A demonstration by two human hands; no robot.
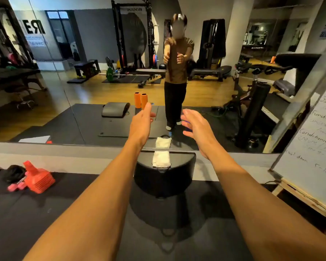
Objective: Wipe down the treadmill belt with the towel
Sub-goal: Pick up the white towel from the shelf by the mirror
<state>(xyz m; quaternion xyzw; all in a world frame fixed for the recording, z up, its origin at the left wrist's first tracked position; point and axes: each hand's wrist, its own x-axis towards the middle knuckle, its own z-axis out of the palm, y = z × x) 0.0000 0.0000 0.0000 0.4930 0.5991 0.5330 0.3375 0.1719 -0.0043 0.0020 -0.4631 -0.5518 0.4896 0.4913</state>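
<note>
I am holding the left hand [140,125] and right hand [196,127] out, apart, loose-fingered and empty, toward the towel [161,158] lying folded on the treadmill's front cover [183,168], judging the next move is gripping it before wiping the belt [177,221].

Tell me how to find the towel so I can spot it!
Look at the big wall mirror. Right below it sits the treadmill's black curved hood. The towel lies folded on top, the only white thing there.

Wall mirror [83,72] ahead — black floor mats [26,213], whiteboard [309,157] right.
</note>
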